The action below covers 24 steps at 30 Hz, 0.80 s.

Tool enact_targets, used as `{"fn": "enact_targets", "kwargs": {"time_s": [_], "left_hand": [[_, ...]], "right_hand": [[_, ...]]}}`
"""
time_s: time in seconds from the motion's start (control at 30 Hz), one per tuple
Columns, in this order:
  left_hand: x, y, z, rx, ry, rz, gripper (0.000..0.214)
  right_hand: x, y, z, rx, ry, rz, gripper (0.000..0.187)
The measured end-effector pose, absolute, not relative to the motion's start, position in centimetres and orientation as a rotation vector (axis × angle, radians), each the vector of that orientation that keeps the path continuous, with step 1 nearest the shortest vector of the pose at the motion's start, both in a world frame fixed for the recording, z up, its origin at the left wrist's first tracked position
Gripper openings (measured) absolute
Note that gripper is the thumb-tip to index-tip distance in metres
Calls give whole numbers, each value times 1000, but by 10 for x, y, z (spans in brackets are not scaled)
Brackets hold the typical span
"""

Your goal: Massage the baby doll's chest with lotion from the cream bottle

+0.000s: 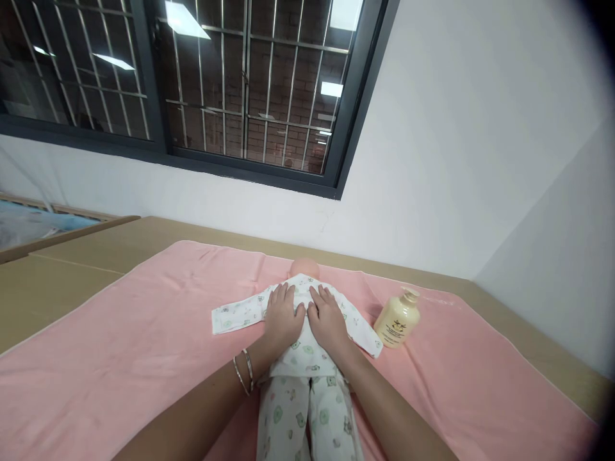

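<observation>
A baby doll in a white patterned top [307,355] and matching trousers [329,416] lies stretched out in front of me. Its bare round head [305,267] shows at the far end, and its sleeves spread to both sides. My left hand [283,317] rests flat on the left of the doll's upper body, fingers stretched out. On the other side of the body, my right hand [327,320] lies flat as well. The two thumbs are close together near the middle. Two thin bangles circle my left wrist. The doll's hands do not show.
A pale yellow pump bottle [398,319] stands beside the doll's right-hand sleeve end. Beneath everything is a pink blanket [168,346] on a wooden surface [72,266]. Behind are a white wall [432,128] and a dark-framed barred window [254,83].
</observation>
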State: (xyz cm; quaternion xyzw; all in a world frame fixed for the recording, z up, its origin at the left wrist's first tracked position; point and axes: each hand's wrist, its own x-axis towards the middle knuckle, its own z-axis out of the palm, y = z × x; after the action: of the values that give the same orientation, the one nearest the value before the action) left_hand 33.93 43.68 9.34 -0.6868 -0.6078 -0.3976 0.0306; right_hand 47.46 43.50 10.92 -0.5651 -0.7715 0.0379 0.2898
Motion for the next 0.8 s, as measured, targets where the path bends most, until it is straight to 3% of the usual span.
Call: {"fn": "enact_targets", "kwargs": {"time_s": [0.8], "left_hand": [[338, 438, 93, -2113, -1845, -1258, 44]], "right_hand": [[473, 433, 112, -1535, -2103, -12, 46]]}}
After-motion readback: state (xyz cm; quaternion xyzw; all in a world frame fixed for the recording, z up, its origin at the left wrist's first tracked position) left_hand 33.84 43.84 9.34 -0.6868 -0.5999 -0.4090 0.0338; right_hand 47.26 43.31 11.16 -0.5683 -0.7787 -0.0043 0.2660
